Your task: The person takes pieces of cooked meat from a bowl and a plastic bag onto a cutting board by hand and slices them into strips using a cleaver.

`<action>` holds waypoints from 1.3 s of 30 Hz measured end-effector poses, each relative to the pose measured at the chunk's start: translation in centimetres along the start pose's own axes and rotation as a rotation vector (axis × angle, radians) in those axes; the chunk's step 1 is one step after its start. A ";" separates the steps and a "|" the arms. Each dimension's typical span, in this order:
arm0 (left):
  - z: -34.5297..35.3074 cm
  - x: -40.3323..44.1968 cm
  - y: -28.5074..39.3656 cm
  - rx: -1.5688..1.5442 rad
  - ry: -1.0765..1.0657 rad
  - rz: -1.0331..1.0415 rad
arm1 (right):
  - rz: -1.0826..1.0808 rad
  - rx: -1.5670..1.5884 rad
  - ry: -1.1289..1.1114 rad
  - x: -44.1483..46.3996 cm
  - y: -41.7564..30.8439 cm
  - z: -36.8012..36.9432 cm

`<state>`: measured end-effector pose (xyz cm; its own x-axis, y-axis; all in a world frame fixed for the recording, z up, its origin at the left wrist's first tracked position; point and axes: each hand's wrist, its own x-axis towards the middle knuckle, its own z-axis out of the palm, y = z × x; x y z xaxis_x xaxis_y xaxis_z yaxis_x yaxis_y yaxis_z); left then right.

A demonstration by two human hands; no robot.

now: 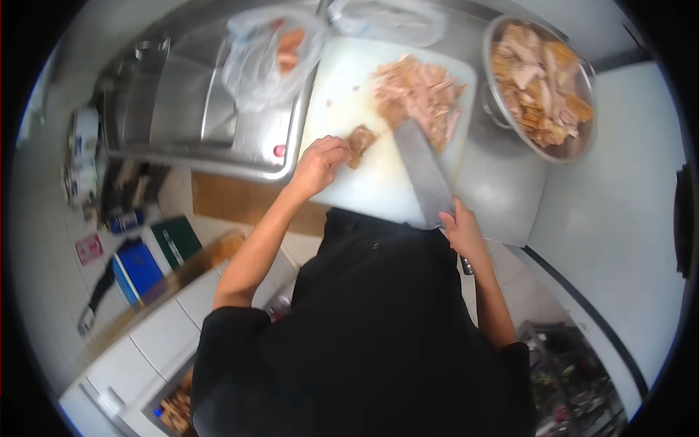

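Note:
A white cutting board lies in front of me. My right hand grips a cleaver by its handle, the wide blade flat over the board's right side with its far end at a heap of sliced cooked meat. With fingers curled, my left hand holds the edge of a small brown piece of meat on the board. Its fingertips are partly hidden. Small scraps lie near the board's left edge.
Left of the board is a steel sink, with a clear plastic bag holding pinkish-orange pieces at its rim. A metal bowl of cooked meat stands at the right. Another plastic bag lies behind the board.

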<state>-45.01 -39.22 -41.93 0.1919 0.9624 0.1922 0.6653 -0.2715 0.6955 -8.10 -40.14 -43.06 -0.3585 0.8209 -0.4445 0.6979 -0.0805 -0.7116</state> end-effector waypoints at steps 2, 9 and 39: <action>1.1 -3.8 -1.9 0.120 -0.082 -0.038 | 0.049 -0.044 -0.009 -0.5 -1.5 -0.3; 2.3 -3.9 0.9 0.135 0.080 -0.281 | -0.159 -0.594 -0.015 0.8 -8.6 -3.7; 2.5 -5.6 -5.1 0.112 0.263 0.022 | -0.387 -0.526 0.173 2.2 -13.0 -0.7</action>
<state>-47.68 -43.19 -48.28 0.0234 0.9207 0.3895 0.7411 -0.2775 0.6114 -17.50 -36.91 -34.40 -0.5694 0.8175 -0.0866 0.7639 0.4872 -0.4232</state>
